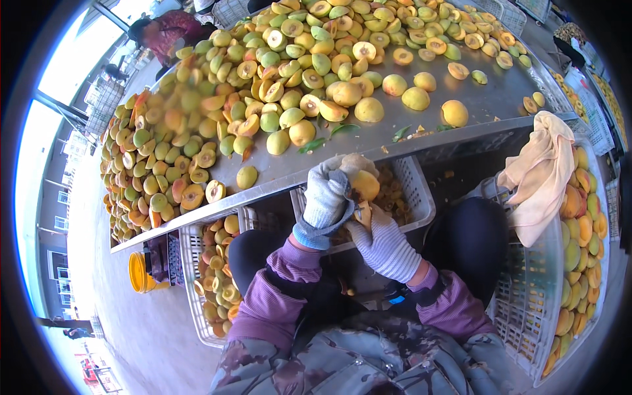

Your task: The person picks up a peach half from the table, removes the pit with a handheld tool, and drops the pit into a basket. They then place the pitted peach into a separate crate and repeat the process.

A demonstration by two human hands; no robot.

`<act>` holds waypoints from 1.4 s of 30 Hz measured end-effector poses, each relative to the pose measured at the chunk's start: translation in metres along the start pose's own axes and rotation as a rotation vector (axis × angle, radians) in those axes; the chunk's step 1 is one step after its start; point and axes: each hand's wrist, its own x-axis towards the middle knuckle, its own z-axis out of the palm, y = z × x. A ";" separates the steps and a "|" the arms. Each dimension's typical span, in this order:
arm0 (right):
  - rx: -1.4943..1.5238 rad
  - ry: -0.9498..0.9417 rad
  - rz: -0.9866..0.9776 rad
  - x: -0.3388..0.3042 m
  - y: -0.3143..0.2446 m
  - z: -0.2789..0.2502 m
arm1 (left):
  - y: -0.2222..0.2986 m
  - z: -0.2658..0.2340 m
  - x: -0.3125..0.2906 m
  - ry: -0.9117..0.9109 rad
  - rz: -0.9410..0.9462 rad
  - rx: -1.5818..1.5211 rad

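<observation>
In front of my knees, just off the metal table's near edge, my left hand (324, 201) in a worn white-grey glove is closed around a yellow peach (364, 186). My right hand (388, 245), in a striped knit glove, grips a small wooden-handled tool (363, 214). The tool's working end meets the underside of the peach, and its tip is hidden there. Below both hands is a white plastic crate (421, 197) with brownish-yellow scraps in it. A large heap of halved peaches (276, 85) covers much of the metal table (421, 122), many with their pits showing.
Left of my legs stands a crate of peach halves (220, 276), with a yellow bucket (138, 271) beyond it. At my right is another full crate (526, 296), a pale cloth (543, 171) draped over its edge. Another person (172, 34) is at the table's far left.
</observation>
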 end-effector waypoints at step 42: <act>0.382 -0.153 0.177 -0.005 -0.001 -0.005 | 0.006 0.029 -0.004 0.178 0.171 0.647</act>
